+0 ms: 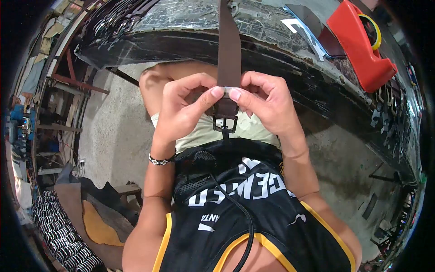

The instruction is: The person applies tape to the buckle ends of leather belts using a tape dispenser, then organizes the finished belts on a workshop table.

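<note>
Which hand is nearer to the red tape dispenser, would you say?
Right: the right hand sits left of the dispenser; the left hand is farther left, past the brown strap.

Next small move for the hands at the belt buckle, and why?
I'd press both thumbs down evenly on the small pale piece, square across the brown strap. The left hand and right hand already grip there from either side, thumb tips close together, with the dark buckle just nearer the body. What the piece is, I can't tell.
</note>
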